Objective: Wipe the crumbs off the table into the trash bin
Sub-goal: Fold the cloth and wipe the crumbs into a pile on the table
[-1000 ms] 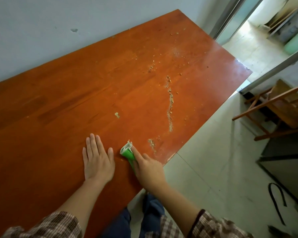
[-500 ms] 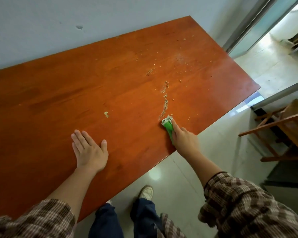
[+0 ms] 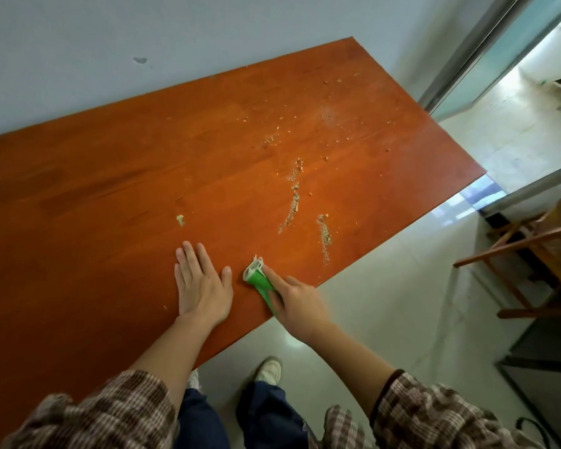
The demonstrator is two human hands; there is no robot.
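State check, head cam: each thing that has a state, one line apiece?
Orange-brown wooden table: crumbs on its right half.
Pale crumbs: two swept lines near front edge, loose scatter behind.
Green folded cloth: on tabletop, partly under right hand.
Left hand: flat, palm down on table.
Right hand: holds cloth, forefinger along it.
Trash bin: not in view.

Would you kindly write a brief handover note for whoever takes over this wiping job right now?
Left hand: open, flat on the wooden table, just beside the right hand.
Right hand: holds a folded green cloth against the table near its front edge.
Crumbs: two raked lines ahead of the cloth, loose scatter farther back toward the wall, one lone bit ahead of the left hand.
Done: some crumbs gathered into lines.
Left: gather the scatter and the lone bit, then sweep everything into the trash bin, which is not in view.
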